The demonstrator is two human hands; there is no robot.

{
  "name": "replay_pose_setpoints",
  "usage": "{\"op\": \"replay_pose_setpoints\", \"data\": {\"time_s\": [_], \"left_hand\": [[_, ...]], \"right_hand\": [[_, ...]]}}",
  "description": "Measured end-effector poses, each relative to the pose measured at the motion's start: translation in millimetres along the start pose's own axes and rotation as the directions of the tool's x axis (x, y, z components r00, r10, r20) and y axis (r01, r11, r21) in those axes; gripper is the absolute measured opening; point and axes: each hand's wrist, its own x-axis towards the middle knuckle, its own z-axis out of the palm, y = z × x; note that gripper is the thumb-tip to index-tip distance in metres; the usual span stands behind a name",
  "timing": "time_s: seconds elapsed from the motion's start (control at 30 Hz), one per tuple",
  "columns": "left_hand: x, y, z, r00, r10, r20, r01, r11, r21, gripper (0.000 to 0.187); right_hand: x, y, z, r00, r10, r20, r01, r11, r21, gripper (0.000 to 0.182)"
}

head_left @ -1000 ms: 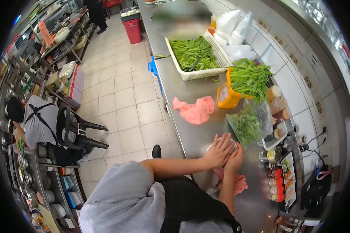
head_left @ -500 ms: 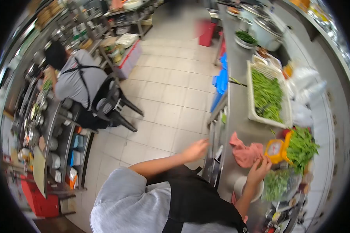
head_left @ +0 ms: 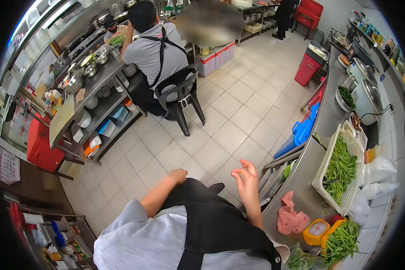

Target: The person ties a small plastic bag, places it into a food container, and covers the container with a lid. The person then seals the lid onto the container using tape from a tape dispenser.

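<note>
My right hand (head_left: 246, 177) is raised over the floor just left of the steel counter, its fingers apart and nothing in them. In front of my apron, at the lower middle, my left hand (head_left: 177, 176) is curled and slightly blurred; no object shows in it. A pink cloth (head_left: 291, 216) lies crumpled on the counter (head_left: 298, 177), beside a yellow scale (head_left: 316, 230). Leafy greens (head_left: 342, 243) rest against the scale. Farther up the counter, a white plastic basket (head_left: 320, 176) holds cut green stems (head_left: 341, 168).
A person (head_left: 153, 56) sits on a black chair (head_left: 180, 96) at the left workbench (head_left: 101, 74). Blue lidded bin (head_left: 299, 132) and red bin (head_left: 308, 67) stand along the counter. A red box (head_left: 42, 139) is at left. Another person (head_left: 283, 15) stands far back.
The view has swung left. My right hand has moved from beside the pink cloth to a raised place off the counter. My left hand has drawn back closer to my body.
</note>
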Motion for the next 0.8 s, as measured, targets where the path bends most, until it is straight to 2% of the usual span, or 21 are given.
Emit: {"op": "replay_pose_setpoints", "data": {"time_s": [0.03, 0.1, 0.17, 0.23, 0.3, 0.4, 0.43, 0.5, 0.53, 0.57, 0.6, 0.63, 0.67, 0.7, 0.77, 0.8], "left_hand": [[-2, 16, 8, 0.998, 0.023, 0.063, -0.022, 1.000, -0.016, 0.032], [10, 27, 40, 0.941, 0.307, 0.143, -0.298, 0.951, -0.080, 0.034], [4, 58, 31, 0.915, 0.345, 0.211, -0.332, 0.939, -0.093, 0.035], [6, 74, 23, 0.875, 0.390, 0.287, -0.377, 0.921, -0.102, 0.036], [29, 92, 20, 0.873, 0.301, 0.384, -0.359, 0.929, 0.088, 0.037], [71, 112, 11, 0.796, 0.440, 0.415, -0.511, 0.856, 0.073, 0.037], [88, 123, 10, 0.751, 0.483, 0.450, -0.581, 0.808, 0.102, 0.037], [129, 144, -9, 0.709, 0.579, 0.403, -0.650, 0.758, 0.054, 0.037], [153, 159, -29, 0.672, 0.607, 0.424, -0.696, 0.714, 0.082, 0.037], [176, 177, -48, 0.654, 0.627, 0.424, -0.723, 0.682, 0.106, 0.035], [193, 195, -61, 0.640, 0.643, 0.421, -0.742, 0.659, 0.122, 0.034], [204, 209, -71, 0.631, 0.653, 0.420, -0.754, 0.644, 0.130, 0.032], [205, 232, -98, 0.662, 0.656, 0.362, -0.741, 0.645, 0.188, 0.030], [211, 249, -120, 0.648, 0.663, 0.375, -0.754, 0.627, 0.196, 0.030], [232, 277, -159, 0.537, 0.825, 0.176, -0.843, 0.532, 0.077, 0.030], [245, 291, -176, 0.515, 0.834, 0.198, -0.857, 0.508, 0.089, 0.030]], "right_hand": [[-8, 2, 1, 0.999, 0.034, 0.037, -0.035, 0.999, 0.030, 0.009], [-24, 11, -8, 0.995, 0.097, 0.020, -0.097, 0.995, 0.023, 0.008], [-43, 24, -24, 0.983, 0.185, -0.012, -0.185, 0.983, 0.008, 0.009], [-59, 33, -39, 0.938, 0.343, -0.053, -0.345, 0.938, -0.032, 0.013], [-72, 40, -51, 0.900, 0.415, -0.133, -0.425, 0.903, -0.056, 0.013], [-81, 55, -65, 0.916, 0.366, -0.164, -0.382, 0.921, -0.080, 0.013], [-80, 58, -72, 0.884, 0.399, -0.246, -0.430, 0.898, -0.089, 0.013], [-67, 62, -82, 0.795, 0.491, -0.355, -0.515, 0.857, 0.032, 0.011], [-56, 59, -92, 0.687, 0.587, -0.429, -0.576, 0.799, 0.172, 0.014], [-42, 59, -103, 0.656, 0.581, -0.482, -0.579, 0.797, 0.173, 0.014], [-32, 59, -115, 0.448, 0.582, -0.679, -0.599, 0.759, 0.256, 0.017], [-26, 59, -123, 0.208, 0.552, -0.808, -0.594, 0.727, 0.344, 0.021], [-35, 85, -133, 0.140, 0.411, -0.901, -0.594, 0.763, 0.255, 0.032], [-48, 116, -145, 0.073, 0.258, -0.963, -0.598, 0.784, 0.164, 0.043], [-45, 140, -175, -0.192, 0.212, -0.958, -0.503, 0.817, 0.282, 0.060], [-43, 154, -191, -0.298, 0.323, -0.898, -0.429, 0.795, 0.429, 0.067]]}}
